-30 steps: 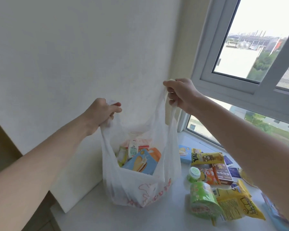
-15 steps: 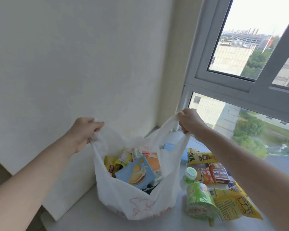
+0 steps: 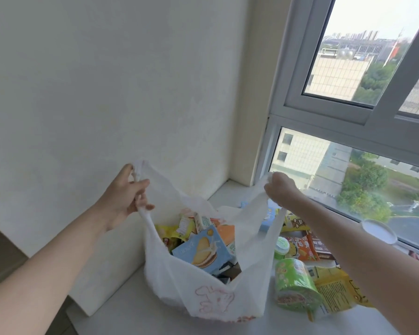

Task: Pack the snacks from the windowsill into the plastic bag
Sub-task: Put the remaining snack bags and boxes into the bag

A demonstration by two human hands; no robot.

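Note:
A white plastic bag (image 3: pixel 198 288) with a red drawing stands on the windowsill (image 3: pixel 140 317). My left hand (image 3: pixel 124 194) grips its left handle and my right hand (image 3: pixel 281 189) grips its right handle, holding the mouth wide. Inside lie several snacks, with a blue biscuit box (image 3: pixel 201 250) on top. To the right of the bag on the sill are a green cup (image 3: pixel 293 284), a yellow packet (image 3: pixel 336 293), a small green-lidded tub (image 3: pixel 282 247) and orange and brown packets (image 3: pixel 310 247).
A white wall (image 3: pixel 107 93) rises behind the bag. The window frame (image 3: pixel 348 117) closes off the right side. A round white lid (image 3: pixel 379 230) sits by the glass. The sill's left edge drops off near the bag.
Both hands have lowered and spread apart, so the bag has sunk onto the sill and its mouth has widened. The view has tilted up slightly.

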